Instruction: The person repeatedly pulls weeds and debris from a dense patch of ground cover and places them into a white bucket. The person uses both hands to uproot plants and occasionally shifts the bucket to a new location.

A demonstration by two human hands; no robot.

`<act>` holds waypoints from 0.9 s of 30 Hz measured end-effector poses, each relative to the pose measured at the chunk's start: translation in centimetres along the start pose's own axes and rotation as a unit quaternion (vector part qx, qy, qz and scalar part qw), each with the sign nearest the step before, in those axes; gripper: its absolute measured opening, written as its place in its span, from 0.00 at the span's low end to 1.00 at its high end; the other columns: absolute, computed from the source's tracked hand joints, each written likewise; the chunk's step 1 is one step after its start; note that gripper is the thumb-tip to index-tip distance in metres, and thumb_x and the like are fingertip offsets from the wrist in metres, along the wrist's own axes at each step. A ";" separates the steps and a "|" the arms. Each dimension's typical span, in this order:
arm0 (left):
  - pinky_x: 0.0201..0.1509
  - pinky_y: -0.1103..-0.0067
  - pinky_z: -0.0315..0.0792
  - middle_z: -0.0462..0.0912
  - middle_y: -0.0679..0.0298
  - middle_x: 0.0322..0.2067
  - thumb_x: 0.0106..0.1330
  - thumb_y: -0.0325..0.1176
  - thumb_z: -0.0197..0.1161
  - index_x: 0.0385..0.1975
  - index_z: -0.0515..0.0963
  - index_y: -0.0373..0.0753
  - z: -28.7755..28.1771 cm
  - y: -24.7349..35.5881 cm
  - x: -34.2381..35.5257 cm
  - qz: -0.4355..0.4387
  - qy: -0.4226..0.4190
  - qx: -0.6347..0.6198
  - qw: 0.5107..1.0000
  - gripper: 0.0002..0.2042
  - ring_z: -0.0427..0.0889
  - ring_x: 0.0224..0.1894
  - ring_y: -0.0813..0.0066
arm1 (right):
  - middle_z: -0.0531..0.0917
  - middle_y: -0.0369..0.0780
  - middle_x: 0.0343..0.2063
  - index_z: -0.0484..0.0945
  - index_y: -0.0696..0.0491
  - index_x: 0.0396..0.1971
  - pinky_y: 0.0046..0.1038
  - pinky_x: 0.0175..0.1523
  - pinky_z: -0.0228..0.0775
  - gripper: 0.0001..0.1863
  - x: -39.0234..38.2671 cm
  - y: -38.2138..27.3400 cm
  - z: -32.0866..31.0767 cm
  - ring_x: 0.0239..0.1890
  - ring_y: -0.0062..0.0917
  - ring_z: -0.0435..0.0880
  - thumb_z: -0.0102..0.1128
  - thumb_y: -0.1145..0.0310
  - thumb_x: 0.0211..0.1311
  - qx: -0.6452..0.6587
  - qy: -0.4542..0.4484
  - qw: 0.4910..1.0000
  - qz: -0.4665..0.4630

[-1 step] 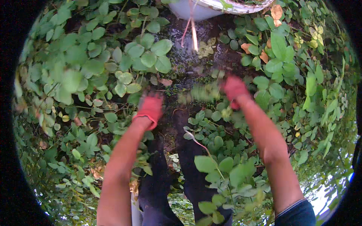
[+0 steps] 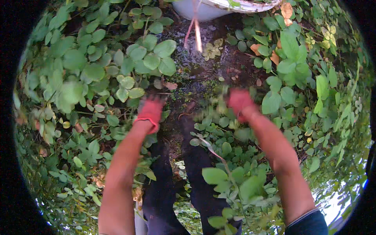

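Two red gloves with darker finger ends cover my hands. My left hand (image 2: pixel 150 109) is low over the soil at the edge of the leafy plants (image 2: pixel 153 58) on the left. Its fingers point away from me and are smeared by motion. My right hand (image 2: pixel 239 103) hovers across the bare strip, beside small blurred greenery (image 2: pixel 214 109). Blur and leaves hide its fingers, so a hold on any stem cannot be made out. Between the hands lies dark wet soil (image 2: pixel 188 105) with tiny green sprouts.
A white bucket (image 2: pixel 207 12) stands at the far end of the strip. Pinkish stems (image 2: pixel 197 33) hang before it. Dense leafy plants (image 2: pixel 288 58) line the right side. My dark-trousered legs (image 2: pixel 196 164) are below, with a leafy stem (image 2: pixel 214 150) in front.
My left hand has shifted slightly left and nearer. My right hand has come a little nearer, and the blurred greenery beside it has moved nearer too, uncovering soil between the hands.
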State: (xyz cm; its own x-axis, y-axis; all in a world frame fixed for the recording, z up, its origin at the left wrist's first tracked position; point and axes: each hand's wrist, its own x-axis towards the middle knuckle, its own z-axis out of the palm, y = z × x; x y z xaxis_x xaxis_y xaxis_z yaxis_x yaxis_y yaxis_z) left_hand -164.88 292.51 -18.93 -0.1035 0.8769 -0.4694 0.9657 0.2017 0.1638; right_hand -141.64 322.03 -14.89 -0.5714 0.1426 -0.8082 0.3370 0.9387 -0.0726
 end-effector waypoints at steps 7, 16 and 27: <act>0.49 0.64 0.75 0.80 0.55 0.44 0.62 0.44 0.63 0.47 0.77 0.39 1.8 -10.5 -6.1 -0.092 -0.124 0.001 0.988 0.19 0.80 0.46 0.52 | 0.85 0.42 0.29 0.85 0.51 0.26 0.40 0.41 0.77 0.08 -12.8 -5.5 10.0 0.38 0.34 0.85 0.65 0.67 0.42 -0.009 -0.204 0.966 -0.155; 0.44 0.65 0.75 0.83 0.59 0.33 0.64 0.46 0.60 0.43 0.78 0.39 6.9 -19.8 -21.2 -0.438 -0.042 -0.299 0.846 0.17 0.82 0.38 0.55 | 0.81 0.47 0.47 0.79 0.51 0.46 0.42 0.54 0.72 0.24 -9.1 -3.2 14.8 0.46 0.42 0.83 0.66 0.53 0.51 0.115 -0.301 0.944 -0.062; 0.55 0.66 0.71 0.79 0.53 0.51 0.58 0.34 0.64 0.49 0.80 0.40 2.4 -16.9 -13.6 -0.304 0.044 -0.261 0.915 0.17 0.77 0.53 0.52 | 0.78 0.44 0.45 0.75 0.49 0.53 0.40 0.62 0.65 0.30 -5.1 -4.7 -3.9 0.55 0.38 0.75 0.69 0.54 0.50 -0.068 0.085 0.994 0.016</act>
State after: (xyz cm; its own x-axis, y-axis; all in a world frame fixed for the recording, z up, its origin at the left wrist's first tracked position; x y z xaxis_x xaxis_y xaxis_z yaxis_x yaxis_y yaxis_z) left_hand -179.18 276.10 -17.42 -0.6250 0.5608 -0.5431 0.4801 0.8246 0.2990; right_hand -143.19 318.10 -8.15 -0.6837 0.2129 -0.6980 0.2586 0.9651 0.0411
